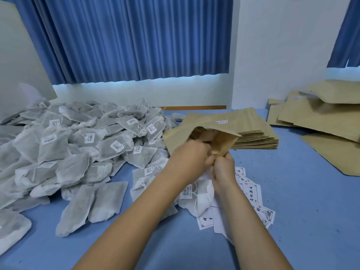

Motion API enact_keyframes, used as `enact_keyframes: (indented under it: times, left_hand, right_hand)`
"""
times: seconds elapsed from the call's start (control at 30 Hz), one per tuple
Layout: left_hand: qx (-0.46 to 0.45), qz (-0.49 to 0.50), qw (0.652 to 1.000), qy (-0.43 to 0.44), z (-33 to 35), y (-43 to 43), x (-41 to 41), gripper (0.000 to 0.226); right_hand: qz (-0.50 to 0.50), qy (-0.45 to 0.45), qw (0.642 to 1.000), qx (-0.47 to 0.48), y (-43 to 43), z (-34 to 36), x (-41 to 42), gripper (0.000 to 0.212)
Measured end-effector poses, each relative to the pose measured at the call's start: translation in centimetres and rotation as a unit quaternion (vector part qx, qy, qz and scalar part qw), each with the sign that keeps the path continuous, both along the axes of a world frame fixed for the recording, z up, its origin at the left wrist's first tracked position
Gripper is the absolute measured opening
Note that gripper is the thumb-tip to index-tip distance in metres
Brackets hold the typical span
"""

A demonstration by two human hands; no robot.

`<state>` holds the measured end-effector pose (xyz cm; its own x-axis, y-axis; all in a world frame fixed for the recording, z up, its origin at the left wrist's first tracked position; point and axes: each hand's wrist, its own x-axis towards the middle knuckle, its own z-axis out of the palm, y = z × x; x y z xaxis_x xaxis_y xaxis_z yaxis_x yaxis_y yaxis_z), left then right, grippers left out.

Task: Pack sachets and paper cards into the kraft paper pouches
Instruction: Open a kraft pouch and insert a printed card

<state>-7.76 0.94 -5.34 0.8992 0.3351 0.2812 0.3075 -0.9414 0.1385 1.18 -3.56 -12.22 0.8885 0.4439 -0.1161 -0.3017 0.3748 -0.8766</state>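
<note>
1. Centrally, an open kraft pouch [181,131] is held above the blue table [292,201].
2. At its mouth, the left hand [190,157] grips the rim; the right hand [224,168] pinches the lower edge.
3. Leftward, sachets [58,145] lie heaped; paper cards [253,191] lie beneath the hands.

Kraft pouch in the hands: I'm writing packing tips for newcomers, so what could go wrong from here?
1. The left hand and right hand both grip the kraft pouch at its crumpled mouth, so the paper might tear.
2. The stack of flat pouches lies just behind; tugging could knock it askew.
3. The paper cards lie partly under a sachet and may be overlooked.
</note>
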Motion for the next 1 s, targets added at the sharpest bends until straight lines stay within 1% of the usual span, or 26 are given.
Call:
enact_keyframes:
  times: [0.03, 0.07, 0.1, 0.13, 0.17, 0.2, 0.23, 0.33, 0.37, 0.43, 0.47, 0.5, 0.53, 0.57, 0.6, 0.63, 0.67, 0.7, 0.73, 0.77, 0.87, 0.93, 1.0]
  left_hand:
    - [-0.024, -0.020, 1.000, -0.001, -0.2, -0.5, -1.1, 0.020]
    - [-0.063, -0.031, 0.997, 0.022, -0.5, -0.8, -2.1, 0.022]
    - [-0.101, -0.034, 0.992, 0.064, -1.0, -1.0, -2.7, 0.027]
    - [-0.117, -0.022, 0.986, 0.116, -1.7, -1.0, -3.1, 0.040]
    - [-0.108, -0.002, 0.979, 0.170, -2.4, -0.9, -3.3, 0.060]
    - [-0.090, 0.012, 0.974, 0.208, -3.1, -0.8, -3.2, 0.075]
    - [-0.074, 0.016, 0.973, 0.217, -3.8, -0.7, -3.0, 0.078]
    - [-0.057, 0.009, 0.986, 0.159, -5.1, -0.7, -2.5, 0.058]
    - [-0.075, 0.010, 0.989, 0.126, -5.0, -0.7, -2.6, 0.052]
    - [-0.093, 0.014, 0.995, 0.030, -4.3, -0.1, -3.0, 0.035]
    - [-0.069, 0.028, 0.997, -0.022, -3.7, 0.5, -3.3, 0.029]
    - [-0.026, 0.064, 0.996, -0.055, -3.3, 1.2, -3.6, 0.029]
    - [0.014, 0.118, 0.991, -0.062, -3.1, 1.9, -3.9, 0.035]
    - [0.028, 0.187, 0.981, -0.030, -3.1, 2.5, -4.3, 0.041]
    - [0.003, 0.251, 0.968, 0.031, -3.3, 2.6, -4.7, 0.046]
    - [-0.050, 0.292, 0.950, 0.103, -3.8, 2.5, -4.9, 0.050]
    - [-0.101, 0.312, 0.930, 0.163, -4.9, 2.2, -5.0, 0.054]
    - [-0.124, 0.318, 0.918, 0.201, -6.1, 1.9, -4.9, 0.055]
    - [-0.114, 0.323, 0.915, 0.213, -7.2, 1.5, -4.8, 0.054]
    - [-0.086, 0.331, 0.918, 0.200, -8.0, 1.3, -4.7, 0.052]
    - [-0.003, 0.349, 0.929, 0.122, -9.2, 1.5, -4.6, 0.047]
    - [-0.002, 0.358, 0.929, 0.094, -9.6, 2.2, -4.3, 0.046]
    - [-0.023, 0.373, 0.923, 0.089, -9.7, 2.9, -4.0, 0.049]
  right_hand:
    - [-0.011, 0.018, 1.000, 0.012, -0.1, 0.0, 0.2, 0.039]
    - [-0.025, 0.034, 0.999, 0.031, -0.1, 0.1, 0.4, 0.037]
    - [-0.036, 0.047, 0.997, 0.050, -0.2, 0.2, 0.5, 0.035]
    - [-0.043, 0.057, 0.995, 0.068, -0.3, 0.3, 0.6, 0.034]
    - [-0.045, 0.066, 0.993, 0.083, -0.4, 0.5, 0.6, 0.034]
    - [-0.042, 0.075, 0.991, 0.098, -0.6, 0.5, 0.6, 0.036]
    - [-0.038, 0.083, 0.990, 0.111, -0.7, 0.6, 0.6, 0.039]
    - [-0.035, 0.100, 0.986, 0.128, -1.0, 0.7, 0.6, 0.042]
    - [-0.041, 0.103, 0.985, 0.129, -1.1, 0.7, 0.7, 0.041]
    - [-0.062, 0.107, 0.984, 0.127, -1.3, 0.7, 0.8, 0.040]
    - [-0.076, 0.107, 0.984, 0.124, -1.4, 0.7, 0.9, 0.040]
    - [-0.089, 0.103, 0.983, 0.121, -1.5, 0.7, 0.9, 0.040]
    - [-0.098, 0.098, 0.983, 0.118, -1.5, 0.7, 0.9, 0.041]
    - [-0.103, 0.094, 0.984, 0.113, -1.5, 0.8, 0.8, 0.041]
    - [-0.104, 0.092, 0.984, 0.109, -1.4, 0.8, 0.6, 0.041]
    - [-0.103, 0.093, 0.985, 0.105, -1.4, 0.8, 0.4, 0.041]
    - [-0.100, 0.095, 0.985, 0.102, -1.4, 0.8, 0.3, 0.040]
    - [-0.095, 0.100, 0.985, 0.099, -1.5, 0.8, 0.3, 0.039]
    - [-0.091, 0.106, 0.986, 0.093, -1.5, 0.7, 0.2, 0.039]
    - [-0.089, 0.109, 0.986, 0.088, -1.6, 0.6, 0.3, 0.039]
    - [-0.088, 0.107, 0.987, 0.086, -1.5, 0.6, 0.2, 0.040]
    - [-0.084, 0.108, 0.987, 0.090, -1.5, 0.6, 0.1, 0.041]
    - [-0.076, 0.110, 0.987, 0.093, -1.6, 0.7, -0.1, 0.041]
